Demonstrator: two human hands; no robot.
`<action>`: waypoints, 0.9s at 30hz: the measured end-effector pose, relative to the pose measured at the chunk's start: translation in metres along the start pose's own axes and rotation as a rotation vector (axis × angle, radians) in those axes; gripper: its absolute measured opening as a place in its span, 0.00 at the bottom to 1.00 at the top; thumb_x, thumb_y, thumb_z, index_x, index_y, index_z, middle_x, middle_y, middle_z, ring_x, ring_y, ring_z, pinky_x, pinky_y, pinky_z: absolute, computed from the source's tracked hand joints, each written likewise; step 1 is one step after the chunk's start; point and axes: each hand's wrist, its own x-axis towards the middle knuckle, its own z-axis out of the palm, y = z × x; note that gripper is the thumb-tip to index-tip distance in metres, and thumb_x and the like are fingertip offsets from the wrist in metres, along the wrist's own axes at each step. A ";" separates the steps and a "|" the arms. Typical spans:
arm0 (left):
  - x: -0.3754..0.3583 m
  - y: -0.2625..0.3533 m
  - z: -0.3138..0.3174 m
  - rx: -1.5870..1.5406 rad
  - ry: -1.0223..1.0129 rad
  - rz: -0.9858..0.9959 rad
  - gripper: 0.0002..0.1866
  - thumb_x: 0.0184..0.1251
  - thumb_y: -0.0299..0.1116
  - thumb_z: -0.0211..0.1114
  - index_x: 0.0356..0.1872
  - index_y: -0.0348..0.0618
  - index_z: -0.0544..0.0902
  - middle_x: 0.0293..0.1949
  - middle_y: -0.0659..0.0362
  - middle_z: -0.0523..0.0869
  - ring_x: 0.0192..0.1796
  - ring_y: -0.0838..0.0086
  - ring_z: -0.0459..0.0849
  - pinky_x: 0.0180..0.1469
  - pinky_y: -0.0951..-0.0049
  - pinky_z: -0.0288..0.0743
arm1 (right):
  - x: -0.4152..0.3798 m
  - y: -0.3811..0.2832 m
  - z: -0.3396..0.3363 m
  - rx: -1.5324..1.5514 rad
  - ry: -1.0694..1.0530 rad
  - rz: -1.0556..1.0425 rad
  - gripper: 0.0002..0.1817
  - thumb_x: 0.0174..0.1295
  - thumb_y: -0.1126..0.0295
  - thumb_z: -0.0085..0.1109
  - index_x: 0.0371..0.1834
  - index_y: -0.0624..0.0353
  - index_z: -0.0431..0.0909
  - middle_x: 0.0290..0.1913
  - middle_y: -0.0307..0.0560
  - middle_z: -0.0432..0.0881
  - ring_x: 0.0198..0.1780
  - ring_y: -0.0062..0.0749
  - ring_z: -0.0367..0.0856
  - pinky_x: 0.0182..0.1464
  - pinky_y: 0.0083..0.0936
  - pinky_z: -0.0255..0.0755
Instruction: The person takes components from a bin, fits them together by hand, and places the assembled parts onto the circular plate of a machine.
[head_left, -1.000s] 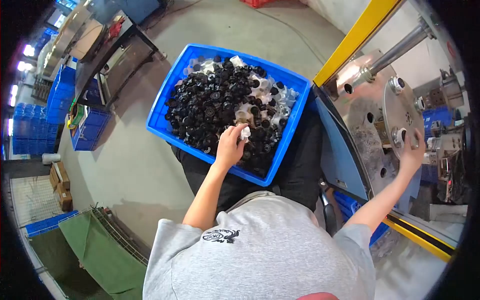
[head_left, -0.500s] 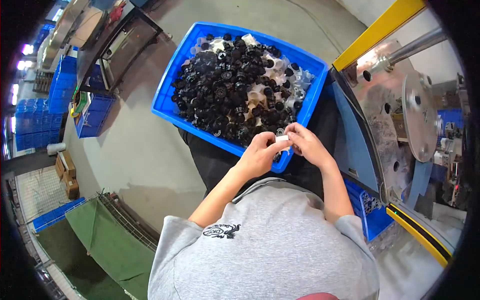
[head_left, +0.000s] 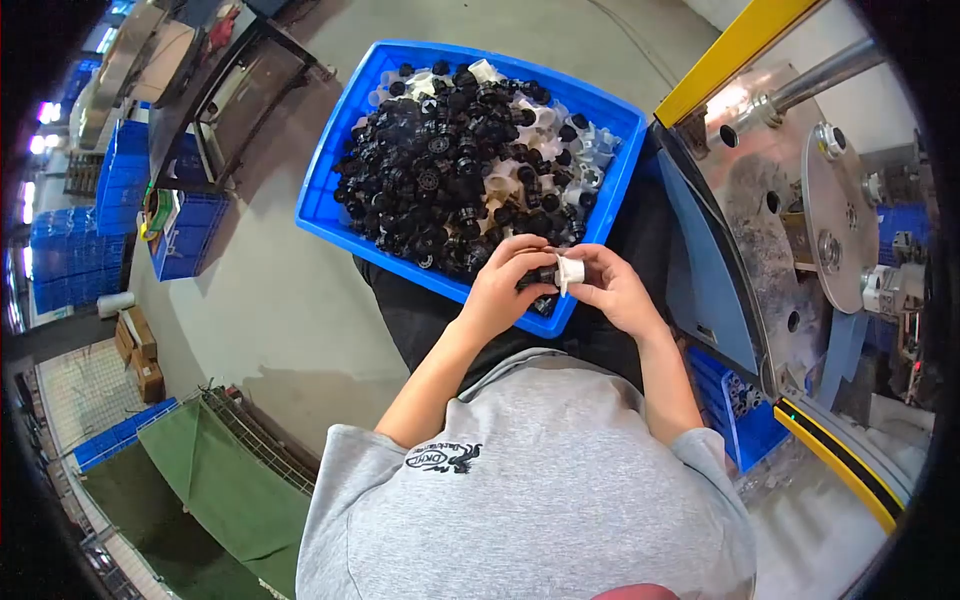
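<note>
A blue plastic bin in front of me is heaped with small black plastic parts and white plastic parts. Over its near corner my two hands meet. My right hand pinches a small white cup-like plastic part with a flared rim. My left hand has its fingers curled against the rim side of that part. Dark pieces show by the left fingertips; whether they are held or lie in the bin behind, I cannot make out.
To the right stands a machine with a round metal disc and yellow bars. Below it sits another blue bin with parts. A green cover, cardboard boxes and stacked blue crates are at left.
The white part has turned in my fingers, so its cup and flared rim now show. My left hand has shifted slightly up and left, and the view has moved a little.
</note>
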 end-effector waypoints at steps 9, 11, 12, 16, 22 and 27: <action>0.014 -0.003 0.009 0.291 -0.134 0.341 0.28 0.46 0.29 0.76 0.55 0.46 0.84 0.50 0.59 0.87 0.57 0.62 0.83 0.62 0.62 0.74 | -0.002 0.001 0.021 0.231 -0.007 0.072 0.22 0.67 0.75 0.60 0.64 0.61 0.73 0.50 0.45 0.84 0.45 0.26 0.81 0.51 0.21 0.75; 0.033 0.001 0.011 0.351 -0.210 0.441 0.26 0.42 0.33 0.79 0.49 0.47 0.88 0.50 0.58 0.87 0.51 0.61 0.84 0.61 0.63 0.73 | -0.002 0.005 0.019 0.156 0.049 0.012 0.21 0.68 0.74 0.60 0.63 0.61 0.73 0.49 0.45 0.84 0.45 0.26 0.81 0.51 0.22 0.75; 0.045 0.003 0.010 0.333 -0.231 0.478 0.26 0.42 0.33 0.79 0.49 0.47 0.88 0.50 0.58 0.87 0.51 0.61 0.84 0.61 0.63 0.73 | -0.003 0.008 0.015 0.078 0.096 -0.027 0.20 0.69 0.72 0.59 0.63 0.61 0.73 0.48 0.44 0.84 0.44 0.26 0.81 0.50 0.22 0.75; 0.111 -0.019 -0.019 0.686 -0.251 0.311 0.31 0.38 0.36 0.80 0.52 0.48 0.86 0.57 0.57 0.84 0.56 0.58 0.80 0.62 0.58 0.70 | -0.028 -0.011 -0.022 -0.123 0.316 -0.113 0.17 0.71 0.68 0.59 0.60 0.60 0.74 0.45 0.43 0.85 0.43 0.25 0.81 0.49 0.23 0.75; 0.118 -0.107 -0.023 1.402 -0.172 0.271 0.35 0.53 0.34 0.70 0.67 0.52 0.73 0.53 0.55 0.78 0.57 0.61 0.75 0.63 0.63 0.64 | -0.073 -0.058 -0.096 -0.373 0.568 -0.259 0.13 0.73 0.65 0.58 0.56 0.54 0.73 0.45 0.42 0.86 0.38 0.28 0.81 0.46 0.25 0.75; 0.104 -0.113 -0.020 1.526 -0.168 0.195 0.32 0.58 0.33 0.64 0.68 0.51 0.71 0.49 0.56 0.76 0.51 0.63 0.75 0.60 0.65 0.64 | -0.121 -0.152 -0.172 -0.398 1.115 -0.458 0.18 0.66 0.67 0.67 0.57 0.55 0.79 0.46 0.45 0.86 0.39 0.21 0.80 0.39 0.17 0.74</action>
